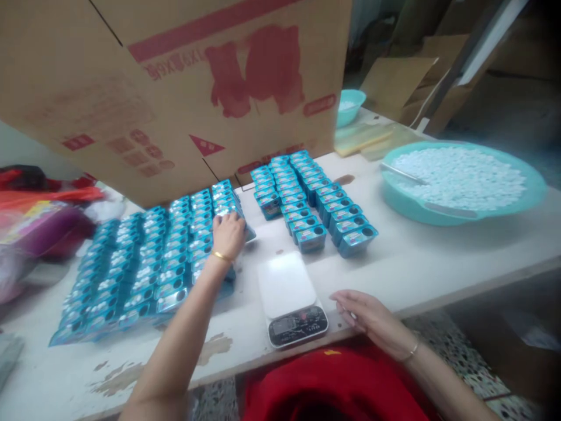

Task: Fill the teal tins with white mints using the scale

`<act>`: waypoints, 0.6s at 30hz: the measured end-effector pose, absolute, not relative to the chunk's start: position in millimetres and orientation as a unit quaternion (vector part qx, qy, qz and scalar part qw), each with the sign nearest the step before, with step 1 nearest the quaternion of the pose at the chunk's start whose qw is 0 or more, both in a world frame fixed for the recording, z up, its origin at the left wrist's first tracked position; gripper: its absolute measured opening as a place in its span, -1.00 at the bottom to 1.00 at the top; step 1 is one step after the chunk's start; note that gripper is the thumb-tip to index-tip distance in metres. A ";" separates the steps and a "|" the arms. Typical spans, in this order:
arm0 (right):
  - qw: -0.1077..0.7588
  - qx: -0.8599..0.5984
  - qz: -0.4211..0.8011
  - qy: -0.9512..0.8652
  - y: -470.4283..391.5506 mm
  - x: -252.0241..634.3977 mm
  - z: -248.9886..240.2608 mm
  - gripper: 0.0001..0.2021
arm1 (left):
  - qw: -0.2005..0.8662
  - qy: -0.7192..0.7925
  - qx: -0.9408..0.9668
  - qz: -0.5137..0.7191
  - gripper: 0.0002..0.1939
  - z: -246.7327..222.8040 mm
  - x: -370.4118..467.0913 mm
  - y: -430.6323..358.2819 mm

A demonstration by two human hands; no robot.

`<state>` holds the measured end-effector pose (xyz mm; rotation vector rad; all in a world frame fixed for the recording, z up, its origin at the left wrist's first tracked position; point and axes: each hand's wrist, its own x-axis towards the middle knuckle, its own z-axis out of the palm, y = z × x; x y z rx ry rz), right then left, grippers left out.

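Observation:
At the right end of the filled rows, my left hand (230, 233) is closed over a small blue plastic box, mostly hidden by the fingers; one corner juts out beside them. Several rows of blue boxes (173, 298) with white bits on top stretch to the left. Right of the white digital kitchen scale (289, 286), whose platform is bare, my right hand (370, 318) hovers by the table edge. Its fingers are loosely curled, and a small white piece shows between them. More blue boxes (311, 237) stand in rows behind the scale.
A large turquoise basin (438, 207) of white pieces, with a metal scoop (403, 173) in it, stands at the right. Behind the rows rises a big cardboard carton (175, 76). A smaller turquoise bowl (350, 108) is farther back. Red and purple packages (48, 228) lie at left.

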<state>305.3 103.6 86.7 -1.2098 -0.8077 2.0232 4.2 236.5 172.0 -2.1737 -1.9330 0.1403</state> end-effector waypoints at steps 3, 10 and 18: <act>0.321 -0.465 0.770 -0.295 97.3 313.9 87.1 -0.65 | 0.081 -0.608 -0.782 0.106 -0.79 200.3 36.3 196.9; 0.331 -0.460 0.768 -0.298 88.2 320.0 93.5 -0.67 | 0.004 -0.526 -0.839 0.141 -0.83 201.0 100.5 148.8; 0.357 -0.446 0.779 -0.259 83.5 329.5 91.5 -0.73 | 0.012 -0.537 -0.843 -0.038 -0.72 212.0 76.5 137.5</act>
